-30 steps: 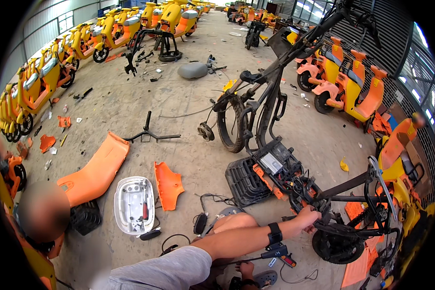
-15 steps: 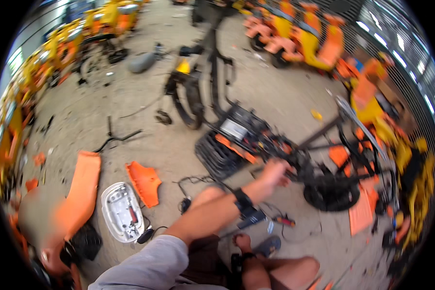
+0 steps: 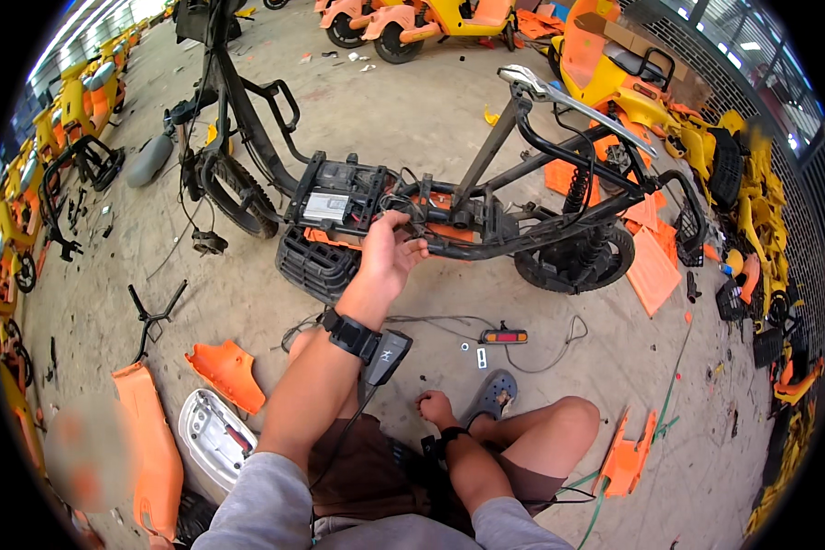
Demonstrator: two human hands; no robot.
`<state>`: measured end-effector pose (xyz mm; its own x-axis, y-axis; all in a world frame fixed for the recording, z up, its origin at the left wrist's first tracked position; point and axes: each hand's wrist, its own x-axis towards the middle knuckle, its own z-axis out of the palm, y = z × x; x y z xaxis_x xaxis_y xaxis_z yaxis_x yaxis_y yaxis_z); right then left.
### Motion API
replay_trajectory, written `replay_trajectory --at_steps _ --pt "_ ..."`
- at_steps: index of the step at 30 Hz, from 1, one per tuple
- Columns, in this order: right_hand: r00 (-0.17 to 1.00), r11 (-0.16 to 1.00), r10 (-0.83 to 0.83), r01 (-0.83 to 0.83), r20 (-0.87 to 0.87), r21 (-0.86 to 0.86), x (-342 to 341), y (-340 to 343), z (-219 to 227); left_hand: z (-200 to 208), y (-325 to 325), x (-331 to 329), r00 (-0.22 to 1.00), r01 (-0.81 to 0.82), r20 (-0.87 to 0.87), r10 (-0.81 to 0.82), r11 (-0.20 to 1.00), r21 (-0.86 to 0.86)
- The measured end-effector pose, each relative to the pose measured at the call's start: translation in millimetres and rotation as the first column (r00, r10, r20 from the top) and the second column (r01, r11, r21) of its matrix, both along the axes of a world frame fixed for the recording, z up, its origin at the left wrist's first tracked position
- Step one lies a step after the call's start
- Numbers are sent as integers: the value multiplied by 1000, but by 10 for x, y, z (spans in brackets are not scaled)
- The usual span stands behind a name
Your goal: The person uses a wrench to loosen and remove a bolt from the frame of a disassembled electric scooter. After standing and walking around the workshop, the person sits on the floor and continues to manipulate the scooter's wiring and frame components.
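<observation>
A stripped scooter frame point(image 3: 486, 197) stands across the floor in front of me, black, with its wheels on. My left hand point(image 3: 390, 257) reaches to the middle of it, at the loose wires point(image 3: 401, 203) beside the silver-topped box point(image 3: 327, 207). Its fingers are bent in at the wiring; what they grip, if anything, is hidden. Low by my leg, my right hand point(image 3: 434, 406) is curled closed near the grey clog point(image 3: 493, 394), its palm out of sight. Both wrists wear black straps; a black device point(image 3: 388, 357) with a cable hangs at the left one.
A tail light point(image 3: 504, 336) with a cable lies between me and the frame. Left of me are orange panels point(image 3: 147, 449) and a white tray point(image 3: 192, 422) with a red-handled tool. An orange part point(image 3: 628, 454) lies right. Yellow scooters point(image 3: 605, 64) and body panels line the sides.
My view has turned right, so the frame and floor parts sit further left in it. My left hand stays at the frame's middle. The right hand remains low by my leg.
</observation>
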<state>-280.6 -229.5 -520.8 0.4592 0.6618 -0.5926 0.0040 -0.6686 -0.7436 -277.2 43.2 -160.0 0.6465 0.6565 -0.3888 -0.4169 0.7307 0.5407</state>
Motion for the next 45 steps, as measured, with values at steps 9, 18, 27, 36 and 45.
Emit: replay_trajectory --at_steps 9,18,27,36,45 --pt "993 998 -45 40 -111 -43 -21 72 39 -58 -82 110 996 91 -3 -93 977 -192" --pt "988 996 -45 33 -150 -86 -54 86 132 26 -72 -49 999 39 25 -36 995 -93" --pt "986 997 -42 31 -159 -70 -74 103 178 -16 -37 -79 1000 10 -14 -13 973 -232" --pt "993 998 7 -14 -120 -58 -43 58 69 127 -63 -168 980 57 199 -29 989 -137" --pt "984 997 -51 40 -169 -71 -105 108 201 -46 -20 -125 999 31 35 -25 982 -188"
